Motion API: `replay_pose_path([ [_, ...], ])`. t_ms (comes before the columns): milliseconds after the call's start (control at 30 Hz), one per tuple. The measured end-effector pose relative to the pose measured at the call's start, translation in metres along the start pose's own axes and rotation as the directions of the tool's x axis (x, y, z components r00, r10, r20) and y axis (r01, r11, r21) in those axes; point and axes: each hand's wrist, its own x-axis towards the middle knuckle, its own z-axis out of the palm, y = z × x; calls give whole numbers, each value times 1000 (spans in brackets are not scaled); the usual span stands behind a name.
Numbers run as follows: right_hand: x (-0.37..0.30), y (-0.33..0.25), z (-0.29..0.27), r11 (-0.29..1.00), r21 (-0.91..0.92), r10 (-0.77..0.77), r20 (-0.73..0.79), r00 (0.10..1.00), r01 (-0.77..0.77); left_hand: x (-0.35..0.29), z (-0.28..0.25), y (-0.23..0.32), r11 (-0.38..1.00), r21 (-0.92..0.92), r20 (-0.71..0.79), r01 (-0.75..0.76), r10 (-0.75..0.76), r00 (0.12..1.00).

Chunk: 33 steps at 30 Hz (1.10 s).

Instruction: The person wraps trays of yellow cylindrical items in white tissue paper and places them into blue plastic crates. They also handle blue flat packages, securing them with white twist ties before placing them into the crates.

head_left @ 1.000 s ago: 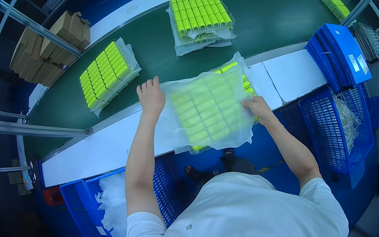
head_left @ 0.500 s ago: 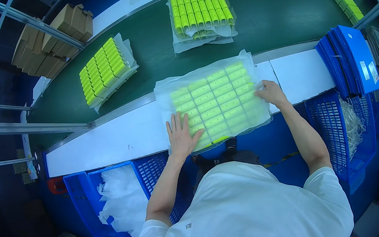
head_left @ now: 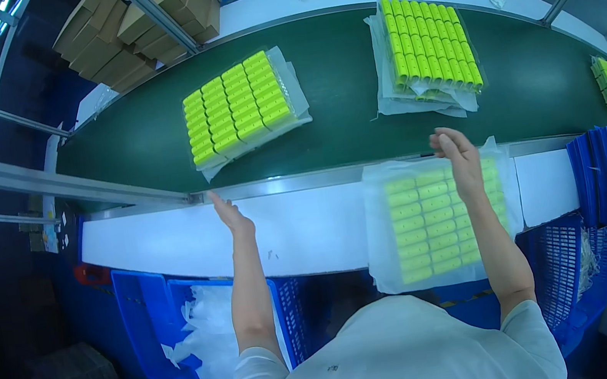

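Observation:
A block of yellow-green wrapped cylindrical cells (head_left: 413,239) lies in rows under a thin translucent white sheet (head_left: 384,256), on the white ledge in front of me. My right hand (head_left: 460,156) is above the sheet's far part, fingers bent and holding nothing. Off to the left, my left hand (head_left: 230,214) is over the ledge near the belt's metal edge, with fingers stretched out and nothing in them. On the green belt beyond it sits a yellow-green stack (head_left: 236,107) on white sheets. Farther right on the belt is a taller stack (head_left: 429,44).
The green conveyor belt (head_left: 337,99) runs across beyond the white ledge (head_left: 308,224). Blue crates flank me: one (head_left: 141,305) holds white sheets (head_left: 211,334), the other (head_left: 552,271) pale strips. Blue folders (head_left: 602,174) stand at right. Cardboard boxes (head_left: 163,19) and a metal post (head_left: 77,178) are at left.
Both hands have let go of the sheet-covered block. My left hand has moved left and away from it; my right hand has lifted toward the belt. The view has turned left.

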Motion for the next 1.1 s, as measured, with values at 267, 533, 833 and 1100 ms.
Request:
replay_pose_path([
  [267, 147, 105, 267, 875, 185, 431, 120, 894, -446, 196, 26, 32, 935, -115, 456, 335, -250, 854],
  [533, 218, 94, 289, 855, -149, 514, 368, 775, -496, 87, 19, 15, 954, -132, 434, 270, -190, 881],
  [833, 142, 111, 204, 804, -440, 594, 546, 590, -401, -163, -58, -12, 962, 57, 198, 266, -272, 942],
  [1100, 42, 95, 211, 819, -555, 453, 469, 758, -145, -195, -136, -18, 964, 10, 283, 267, -259, 923],
])
